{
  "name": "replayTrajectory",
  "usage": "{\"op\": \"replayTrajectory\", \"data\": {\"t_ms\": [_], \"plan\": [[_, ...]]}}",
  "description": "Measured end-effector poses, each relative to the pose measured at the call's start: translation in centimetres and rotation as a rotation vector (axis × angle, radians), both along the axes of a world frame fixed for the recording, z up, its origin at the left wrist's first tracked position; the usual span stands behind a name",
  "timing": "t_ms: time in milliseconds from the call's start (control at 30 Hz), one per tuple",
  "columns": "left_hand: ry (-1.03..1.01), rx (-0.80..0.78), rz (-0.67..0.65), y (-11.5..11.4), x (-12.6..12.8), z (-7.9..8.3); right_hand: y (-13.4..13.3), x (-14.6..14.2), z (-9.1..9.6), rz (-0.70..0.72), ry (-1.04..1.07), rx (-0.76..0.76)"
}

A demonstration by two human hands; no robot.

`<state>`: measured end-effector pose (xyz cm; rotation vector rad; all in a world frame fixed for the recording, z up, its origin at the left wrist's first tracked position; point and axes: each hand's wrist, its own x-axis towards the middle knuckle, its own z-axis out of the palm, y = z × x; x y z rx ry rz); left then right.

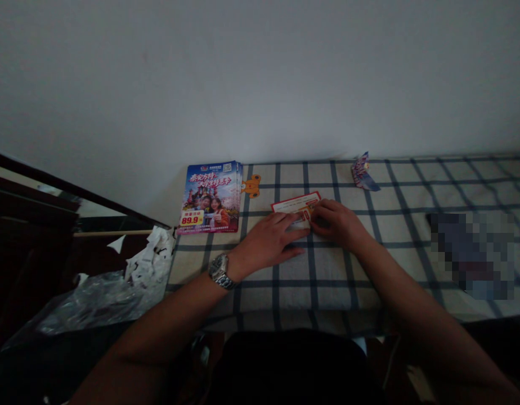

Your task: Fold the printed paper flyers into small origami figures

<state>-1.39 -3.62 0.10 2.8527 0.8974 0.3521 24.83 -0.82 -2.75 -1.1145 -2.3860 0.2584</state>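
A red-edged, white-and-yellow printed flyer [297, 201] lies on the checked cloth in front of me, partly covered by my hands. My left hand [268, 239], with a metal watch on its wrist, rests flat across the flyer's near left part, fingers stretched out. At the flyer's right edge, the fingers of my right hand [336, 224] are bent together in a pinch on the paper. My fingers hide the near edge, so I cannot tell whether it is folded there. A stack of blue-and-pink flyers [210, 197] sits to the left.
Near the wall [260, 79] stands a small folded paper piece [363, 173]. A blurred dark object [471, 253] lies at the right on the checked cloth [403, 225]. Torn white paper [152, 259] and clear plastic [99, 304] are at the left, beside dark furniture.
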Motion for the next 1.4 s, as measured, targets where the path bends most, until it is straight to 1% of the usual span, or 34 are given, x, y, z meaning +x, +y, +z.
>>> {"op": "replayTrajectory", "data": {"t_ms": [200,400,667,800,933,1100,1233,1333,1400], "plan": [[-0.033,0.016,-0.012,0.0,0.0,0.1,0.4,0.1,0.4,-0.136,-0.007,-0.005],[-0.016,0.009,-0.001,-0.1,0.0,0.0,0.7,0.3,0.4,-0.263,0.042,-0.009],[-0.038,0.02,-0.007,0.0,-0.1,-0.3,1.2,0.2,0.7,-0.385,0.061,0.016],[-0.033,0.02,-0.006,0.0,-0.1,-0.4,1.3,0.1,0.6,-0.459,0.079,0.012],[-0.027,0.026,0.0,0.0,-0.1,-0.5,1.7,0.2,0.4,-0.526,0.074,0.039],[-0.03,0.027,0.005,0.0,-0.1,-0.6,2.1,0.6,0.5,-0.521,0.089,0.062],[-0.024,0.02,0.004,0.0,-0.2,-0.6,1.8,0.7,0.6,-0.503,0.124,0.039],[-0.015,0.008,0.005,0.0,-0.2,-0.4,1.5,0.7,0.5,-0.451,0.143,0.007],[-0.015,0.006,-0.001,0.0,-0.2,-0.3,1.3,0.8,0.5,-0.386,0.124,-0.001]]}}
